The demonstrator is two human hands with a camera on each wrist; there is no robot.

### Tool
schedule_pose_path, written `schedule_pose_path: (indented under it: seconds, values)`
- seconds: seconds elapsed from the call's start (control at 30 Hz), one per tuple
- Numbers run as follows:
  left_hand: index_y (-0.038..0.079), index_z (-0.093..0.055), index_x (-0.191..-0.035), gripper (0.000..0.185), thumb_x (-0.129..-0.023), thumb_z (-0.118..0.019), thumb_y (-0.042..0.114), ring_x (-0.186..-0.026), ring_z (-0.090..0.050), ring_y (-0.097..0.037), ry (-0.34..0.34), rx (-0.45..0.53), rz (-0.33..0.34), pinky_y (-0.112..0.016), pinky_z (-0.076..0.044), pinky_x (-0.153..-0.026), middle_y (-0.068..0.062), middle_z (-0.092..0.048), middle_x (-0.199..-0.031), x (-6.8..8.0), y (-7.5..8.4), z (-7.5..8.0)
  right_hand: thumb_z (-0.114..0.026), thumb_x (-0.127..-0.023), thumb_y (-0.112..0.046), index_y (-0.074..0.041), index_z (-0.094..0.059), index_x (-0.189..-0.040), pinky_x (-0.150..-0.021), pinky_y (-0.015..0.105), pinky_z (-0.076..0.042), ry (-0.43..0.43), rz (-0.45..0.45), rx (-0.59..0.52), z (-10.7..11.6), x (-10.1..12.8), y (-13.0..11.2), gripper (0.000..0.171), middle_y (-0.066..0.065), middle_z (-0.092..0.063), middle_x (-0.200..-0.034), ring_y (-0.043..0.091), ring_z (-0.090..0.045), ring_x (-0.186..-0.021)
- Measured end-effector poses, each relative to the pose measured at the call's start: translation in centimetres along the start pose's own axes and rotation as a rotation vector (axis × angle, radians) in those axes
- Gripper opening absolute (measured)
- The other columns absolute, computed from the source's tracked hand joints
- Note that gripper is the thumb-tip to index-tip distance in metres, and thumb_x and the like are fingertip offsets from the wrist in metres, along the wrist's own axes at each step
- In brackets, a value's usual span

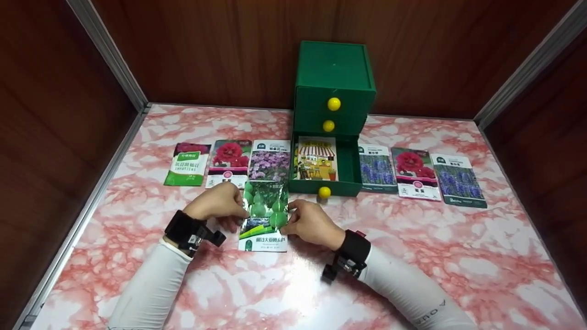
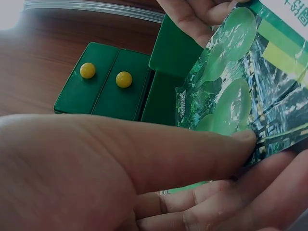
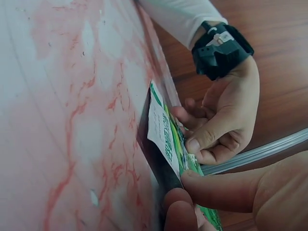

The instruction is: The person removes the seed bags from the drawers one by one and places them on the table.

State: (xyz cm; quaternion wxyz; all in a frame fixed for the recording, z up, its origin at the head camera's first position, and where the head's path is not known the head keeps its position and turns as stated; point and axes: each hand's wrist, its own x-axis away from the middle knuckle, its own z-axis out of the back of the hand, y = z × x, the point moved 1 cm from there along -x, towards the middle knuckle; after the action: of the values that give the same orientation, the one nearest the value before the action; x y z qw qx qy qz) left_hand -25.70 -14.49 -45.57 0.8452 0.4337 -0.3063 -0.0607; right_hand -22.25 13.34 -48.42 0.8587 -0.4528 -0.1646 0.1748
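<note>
Nearest the person, the green packet point(image 1: 264, 215) is held between both hands, its long axis running away from them toward the open drawer point(image 1: 349, 168) just beyond. The left hand point(image 1: 219, 205) pinches its left edge and the right hand point(image 1: 312, 223) its right, equally near. The right wrist view alone shows it lifted off the table point(image 1: 458, 256); only the head view shows the other packets point(image 1: 415, 173) flanking the drawer.

Left hand point(image 2: 120, 168) fills the lower frame, thumb pressed on the edge of a glossy green seed packet point(image 2: 250, 91) printed with pale green gourds, fingers under it. Right hand point(image 2: 197, 17) pinches the packet's top edge. Behind: green drawer box point(image 2: 103, 89) with two yellow knobs point(image 2: 87, 70), its bottom drawer point(image 2: 175, 48) pulled out. Brown wood wall behind.
</note>
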Motion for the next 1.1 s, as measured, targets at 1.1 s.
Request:
schedule_pose_path:
  seconds: [1.1]
  values:
    - [0.001, -0.076, -0.08, 0.019, -0.089, -0.089, 0.012, -0.058, -0.077, -0.028, 0.013, -0.1, 0.061, -0.037, -0.064, -0.054, -0.017, -0.078, -0.075, 0.04, -0.01, -0.13, -0.101, -0.08, -0.025, -0.001, -0.071, -0.116, -0.074, 0.039, -0.054, 0.048, -0.033, 0.209, -0.53, 0.16, -0.37, 0.053, -0.002, -0.066, -0.085, 0.015, -0.06, -0.076]
